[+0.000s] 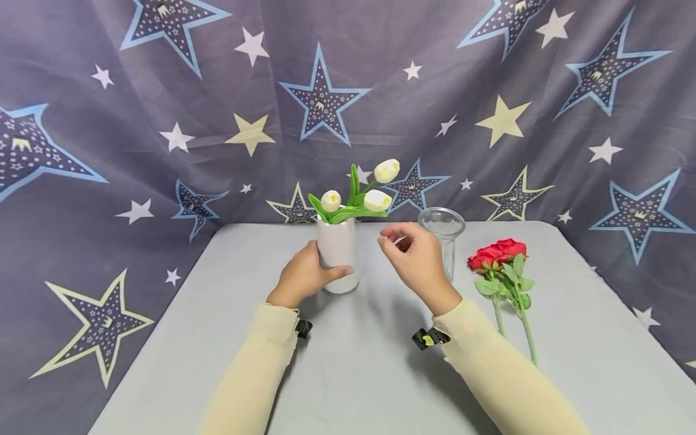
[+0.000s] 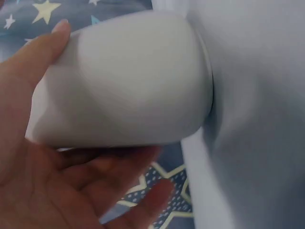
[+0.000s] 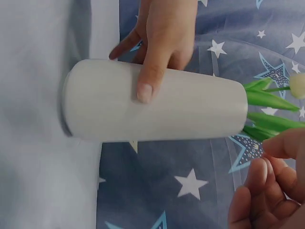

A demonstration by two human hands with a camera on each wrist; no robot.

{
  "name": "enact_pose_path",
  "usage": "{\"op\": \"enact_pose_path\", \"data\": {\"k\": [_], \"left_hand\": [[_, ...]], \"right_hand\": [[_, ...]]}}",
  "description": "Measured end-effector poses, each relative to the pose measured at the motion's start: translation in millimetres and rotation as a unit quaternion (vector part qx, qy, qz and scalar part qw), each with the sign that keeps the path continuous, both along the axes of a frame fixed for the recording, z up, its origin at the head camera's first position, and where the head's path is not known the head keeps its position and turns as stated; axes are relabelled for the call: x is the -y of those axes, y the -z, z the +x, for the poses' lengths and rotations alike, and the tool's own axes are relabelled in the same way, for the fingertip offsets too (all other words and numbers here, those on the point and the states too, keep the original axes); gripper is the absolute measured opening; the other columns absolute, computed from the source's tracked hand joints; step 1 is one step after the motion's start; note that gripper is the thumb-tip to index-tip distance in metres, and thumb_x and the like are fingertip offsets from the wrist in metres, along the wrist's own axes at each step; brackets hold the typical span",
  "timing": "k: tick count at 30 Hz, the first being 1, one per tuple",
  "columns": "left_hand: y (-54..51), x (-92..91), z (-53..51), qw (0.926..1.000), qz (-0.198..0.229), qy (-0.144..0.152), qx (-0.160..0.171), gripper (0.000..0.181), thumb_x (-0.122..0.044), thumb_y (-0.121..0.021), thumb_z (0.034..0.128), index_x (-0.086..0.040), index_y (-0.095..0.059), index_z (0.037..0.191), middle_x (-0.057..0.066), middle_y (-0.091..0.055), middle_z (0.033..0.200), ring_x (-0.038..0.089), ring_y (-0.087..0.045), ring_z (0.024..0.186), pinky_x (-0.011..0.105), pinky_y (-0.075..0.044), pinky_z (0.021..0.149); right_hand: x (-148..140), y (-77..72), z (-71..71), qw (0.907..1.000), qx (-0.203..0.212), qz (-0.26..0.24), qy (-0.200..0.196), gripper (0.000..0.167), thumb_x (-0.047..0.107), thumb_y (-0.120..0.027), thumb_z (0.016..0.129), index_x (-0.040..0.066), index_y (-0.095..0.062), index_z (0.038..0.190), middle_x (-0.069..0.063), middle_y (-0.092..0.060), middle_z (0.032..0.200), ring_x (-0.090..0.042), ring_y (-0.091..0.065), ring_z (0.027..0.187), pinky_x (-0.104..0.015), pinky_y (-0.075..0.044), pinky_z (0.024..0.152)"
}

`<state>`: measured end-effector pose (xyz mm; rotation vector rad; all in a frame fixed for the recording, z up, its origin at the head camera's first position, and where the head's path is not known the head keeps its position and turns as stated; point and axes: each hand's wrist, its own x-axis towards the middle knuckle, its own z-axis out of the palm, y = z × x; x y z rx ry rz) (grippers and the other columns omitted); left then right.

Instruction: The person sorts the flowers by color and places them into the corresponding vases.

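A white vase stands upright on the table, with several white tulips and green leaves rising from its mouth. My left hand grips the vase from the left. Its thumb lies across the side of the vase, and in the left wrist view some fingers extend past the far side. To the right of the vase, my right hand is raised with loosely bent fingers and nothing held. In the right wrist view, its fingertips are near the tulip leaves, apart from the vase.
Behind the right hand stands a clear glass vase, partly hidden by it. Farther right, red roses with green stems lie on the grey table. A star-patterned curtain hangs behind the table.
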<state>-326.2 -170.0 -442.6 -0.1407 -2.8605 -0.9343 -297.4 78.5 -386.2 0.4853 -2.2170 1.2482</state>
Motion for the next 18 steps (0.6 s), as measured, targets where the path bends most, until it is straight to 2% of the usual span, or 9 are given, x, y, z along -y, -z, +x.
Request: {"op": "enact_pose_path", "data": {"k": [2, 5, 7, 11, 13, 15, 18], "left_hand": [[-3.2, 1.5, 5.5, 0.9988, -0.037, -0.003, 0.03, 0.103, -0.076, -0.075, 0.0768, -0.002, -0.049, 0.142, 0.014, -0.068, 0.125, 0.027, -0.069, 0.101, 0.047, -0.056, 0.083], [-9.2, 0.3, 14.5, 0.9934, -0.095, -0.003, 0.064, 0.089, -0.071, -0.074, 0.0821, -0.001, -0.056, 0.134, 0.014, -0.071, 0.116, 0.025, -0.068, 0.087, 0.045, -0.054, 0.071], [-14.0, -1.8, 21.0, 0.9875, -0.138, -0.002, 0.077, 0.075, -0.065, -0.076, 0.0843, -0.002, -0.063, 0.124, 0.013, -0.072, 0.109, 0.024, -0.066, 0.08, 0.045, -0.052, 0.066], [-24.8, -10.0, 36.1, 0.971, -0.211, 0.007, 0.112, 0.058, -0.059, -0.077, 0.0849, -0.007, -0.071, 0.108, 0.011, -0.074, 0.103, 0.025, -0.067, 0.081, 0.049, -0.052, 0.069], [-29.9, -16.5, 42.5, 0.964, -0.23, 0.027, 0.13, 0.053, -0.061, -0.076, 0.0851, -0.01, -0.072, 0.099, 0.009, -0.073, 0.098, 0.024, -0.066, 0.079, 0.048, -0.053, 0.068], [-36.4, -24.5, 46.9, 0.9574, -0.247, 0.059, 0.137, 0.049, -0.061, -0.076, 0.0855, -0.012, -0.07, 0.087, 0.006, -0.071, 0.089, 0.023, -0.065, 0.073, 0.047, -0.052, 0.066], [-43.9, -37.3, 46.8, 0.9519, -0.255, 0.131, 0.109, 0.046, -0.058, -0.076, 0.0866, -0.014, -0.066, 0.075, 0.001, -0.064, 0.075, 0.019, -0.06, 0.065, 0.041, -0.05, 0.061]], "right_hand": [[-9.2, 1.5, 5.5, 1.0, 0.003, -0.002, 0.003, 0.007, 0.021, -0.078, 0.092, 0.017, -0.079, 0.098, 0.006, -0.07, 0.081, -0.013, -0.062, 0.061, -0.029, -0.05, 0.056], [-23.4, 4.2, 11.5, 0.9999, 0.008, -0.001, 0.014, 0.006, 0.02, -0.079, 0.092, 0.018, -0.079, 0.098, 0.006, -0.07, 0.081, -0.012, -0.062, 0.061, -0.027, -0.05, 0.057], [-31.7, 5.7, 13.9, 0.9997, 0.01, -0.003, 0.02, 0.007, 0.021, -0.079, 0.092, 0.017, -0.08, 0.098, 0.006, -0.071, 0.081, -0.012, -0.063, 0.062, -0.026, -0.05, 0.058], [-44.6, 10.0, 18.1, 0.9993, 0.019, -0.002, 0.031, 0.007, 0.021, -0.079, 0.091, 0.018, -0.08, 0.098, 0.006, -0.071, 0.083, -0.012, -0.064, 0.063, -0.024, -0.05, 0.058], [-49.5, 12.3, 20.1, 0.9992, 0.023, 0.001, 0.034, 0.007, 0.02, -0.079, 0.09, 0.019, -0.08, 0.098, 0.005, -0.071, 0.083, -0.013, -0.065, 0.064, -0.024, -0.05, 0.059], [-53.9, 14.5, 22.0, 0.999, 0.024, 0.006, 0.038, 0.007, 0.019, -0.08, 0.09, 0.019, -0.079, 0.097, 0.005, -0.071, 0.083, -0.012, -0.065, 0.064, -0.023, -0.05, 0.059], [-60.6, 16.1, 25.6, 0.9988, 0.022, 0.011, 0.043, 0.007, 0.019, -0.08, 0.09, 0.019, -0.079, 0.096, 0.005, -0.07, 0.082, -0.012, -0.063, 0.063, -0.023, -0.049, 0.057]]}}
